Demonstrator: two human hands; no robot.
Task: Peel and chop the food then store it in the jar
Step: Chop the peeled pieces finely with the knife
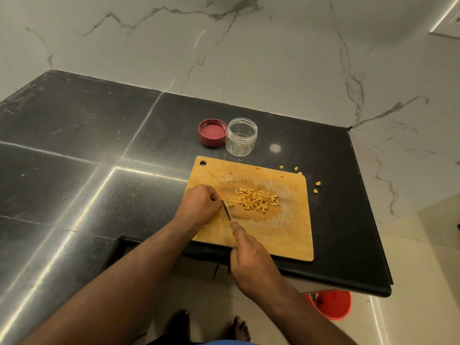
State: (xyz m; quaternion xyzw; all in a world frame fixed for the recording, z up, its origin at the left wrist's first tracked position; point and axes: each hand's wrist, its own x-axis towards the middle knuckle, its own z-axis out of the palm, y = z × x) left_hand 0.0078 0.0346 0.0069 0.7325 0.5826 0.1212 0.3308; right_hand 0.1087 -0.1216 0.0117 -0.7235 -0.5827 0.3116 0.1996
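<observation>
A wooden cutting board (286, 232) lies on the black counter, with a pile of small yellow chopped pieces (256, 199) near its middle. My right hand (251, 255) is shut on a knife (227, 211), whose blade points up and left across the board. My left hand (199, 204) rests on the board's left edge, fingers curled at the blade's tip; whether it pinches a piece is hidden. Behind the board a clear jar (241, 136) stands open with a few yellow bits inside. Its red lid (212, 132) lies upside down to the left.
Several stray yellow bits (316, 186) lie on the counter past the board's right edge. The black counter (87, 145) stretches left, backed by a marble wall. Its front edge runs just below the board. A red bucket (332, 305) stands on the floor below.
</observation>
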